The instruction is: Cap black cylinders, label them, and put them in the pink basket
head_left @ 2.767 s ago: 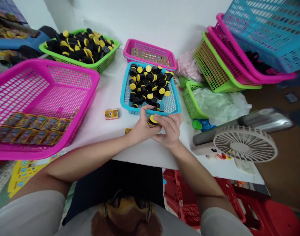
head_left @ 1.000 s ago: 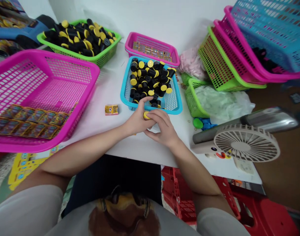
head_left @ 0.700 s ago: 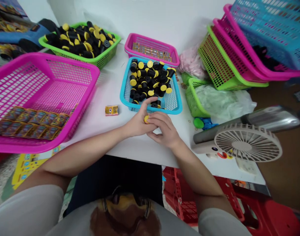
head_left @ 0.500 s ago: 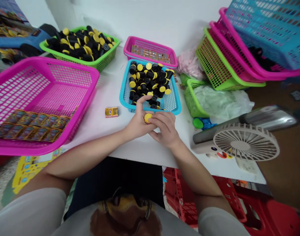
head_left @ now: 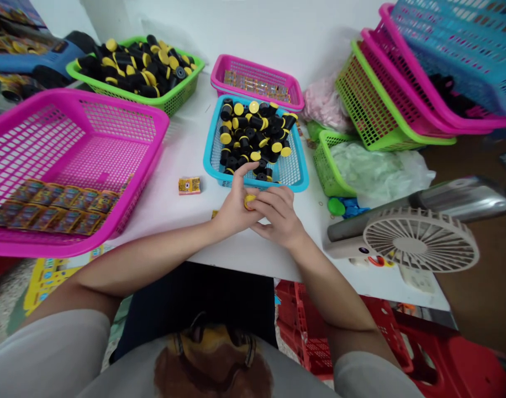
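Note:
Between my two hands, just in front of the blue basket point(head_left: 296, 179), is a small canister with a yellow cap point(head_left: 249, 202); most of its body is hidden by my fingers. My left hand point(head_left: 233, 207) grips it from the left, its index finger stretched out toward the basket rim. From the right, the bent fingers of my right hand point(head_left: 278, 214) close on the cap. Many black canisters with yellow caps point(head_left: 253, 132) fill the blue basket. A small gold printed packet point(head_left: 189, 186) lies left of my hands, and part of another yellow piece point(head_left: 214, 214) shows by my left wrist.
A large pink basket point(head_left: 162, 119) with rows of packets stands left. Behind are a green basket point(head_left: 170, 103) of canisters and a pink basket point(head_left: 298, 94) of clear pieces. Stacked baskets point(head_left: 377, 105), a plastic bag point(head_left: 364, 171) and a small fan point(head_left: 418, 240) are right.
The yellow cap has turned slightly and is more covered by my right fingers. A yellow piece now shows beside my left wrist. The view has shifted a little.

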Action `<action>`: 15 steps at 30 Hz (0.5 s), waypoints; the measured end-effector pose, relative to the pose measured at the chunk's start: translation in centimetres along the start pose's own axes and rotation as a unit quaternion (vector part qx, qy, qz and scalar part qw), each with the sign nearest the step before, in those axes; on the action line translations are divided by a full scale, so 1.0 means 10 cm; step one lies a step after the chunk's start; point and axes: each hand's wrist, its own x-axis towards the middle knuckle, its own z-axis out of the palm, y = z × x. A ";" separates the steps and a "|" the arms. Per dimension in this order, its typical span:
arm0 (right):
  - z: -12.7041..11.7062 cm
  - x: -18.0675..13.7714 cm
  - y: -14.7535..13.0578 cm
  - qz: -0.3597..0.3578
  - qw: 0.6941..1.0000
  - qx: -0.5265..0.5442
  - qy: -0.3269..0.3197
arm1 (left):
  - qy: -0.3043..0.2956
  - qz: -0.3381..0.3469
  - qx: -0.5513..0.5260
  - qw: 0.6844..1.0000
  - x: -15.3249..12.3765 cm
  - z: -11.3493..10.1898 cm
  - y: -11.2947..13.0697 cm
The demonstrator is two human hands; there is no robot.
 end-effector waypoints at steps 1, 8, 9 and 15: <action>0.00 -0.02 0.02 -0.008 1.000 -0.004 -0.002 | -0.002 0.004 0.001 1.000 0.00 0.00 0.00; -0.06 -0.06 0.02 -0.032 0.996 -0.077 -0.012 | -0.081 -0.018 -0.057 0.995 0.02 -0.06 0.02; -0.07 -0.05 0.02 -0.030 0.998 -0.058 -0.002 | -0.094 -0.021 -0.071 0.993 0.02 -0.07 0.02; -0.10 -0.01 0.03 -0.039 0.996 0.074 -0.009 | -0.143 -0.033 -0.117 0.982 0.03 -0.12 0.02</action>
